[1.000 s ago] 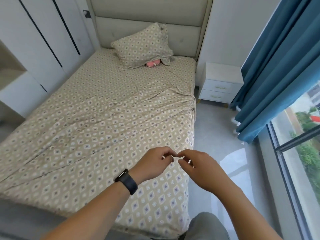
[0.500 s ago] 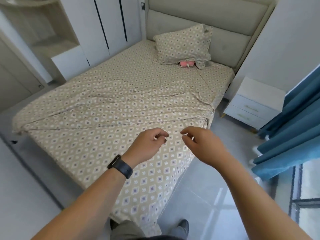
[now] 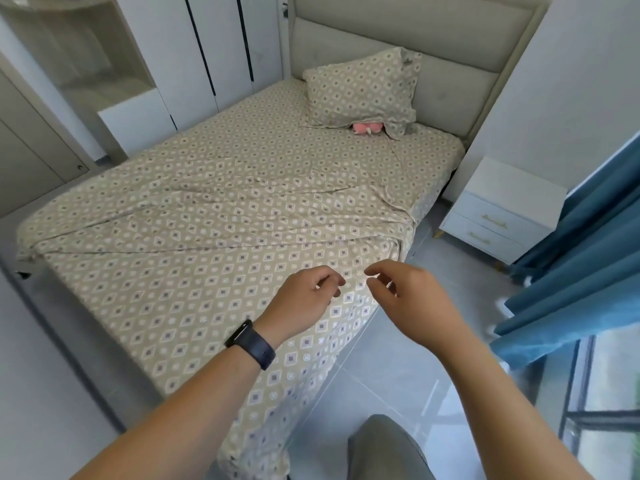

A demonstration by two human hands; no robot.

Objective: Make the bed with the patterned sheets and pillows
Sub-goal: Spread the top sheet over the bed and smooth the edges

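Partly, a pink object (image 3: 367,127) is peeking out from under the patterned pillow (image 3: 363,87), too covered to identify. The person's knee (image 3: 384,448) is cutting into the bottom edge, and the far left corner of the patterned sheet (image 3: 194,244) is drooping past the mattress. The bed (image 3: 398,26) is running lengthwise from the near foot corner up to the padded headboard, with the pillow leaning against that headboard, its long side lying across the bed. The sheet is lying wrinkled over the mattress, its creases slanting across the middle. Both arms are reaching forward over the near corner. The left hand (image 3: 304,299), with a dark wristband (image 3: 251,344), is hovering with fingers curled loosely. The right hand (image 3: 408,299) is hovering beside it, fingers bent, apparently holding nothing, though the fingertips are blurred.
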